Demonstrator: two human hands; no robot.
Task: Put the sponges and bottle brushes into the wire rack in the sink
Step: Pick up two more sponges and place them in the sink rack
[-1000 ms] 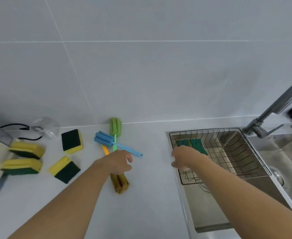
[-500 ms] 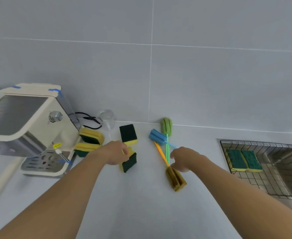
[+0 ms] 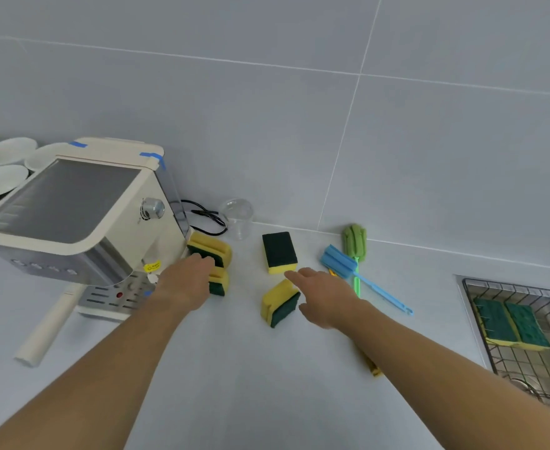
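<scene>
Two yellow-and-green sponges are stacked beside the coffee machine: an upper sponge (image 3: 213, 247) and a lower sponge (image 3: 219, 284). My left hand (image 3: 186, 282) rests on them, fingers spread over the stack. A third sponge (image 3: 279, 251) lies green side up near the wall, and a fourth sponge (image 3: 279, 303) lies just below it. My right hand (image 3: 324, 295) hovers open beside the fourth sponge, fingertips near the third. A blue bottle brush (image 3: 348, 266) and a green bottle brush (image 3: 355, 241) lie crossed to the right. The wire rack (image 3: 527, 362) at the right edge holds two sponges (image 3: 510, 326).
A cream coffee machine (image 3: 72, 216) stands at the left with white cups (image 3: 4, 157) behind it. A clear plastic cup (image 3: 238, 217) and a black cable (image 3: 205, 216) sit by the wall. A yellow brush end (image 3: 374, 368) shows under my right forearm.
The view swung left, away from the sink. My left hand moved from the fourth sponge to the stacked sponges by the machine. My right hand moved from the brushes toward the sponges.
</scene>
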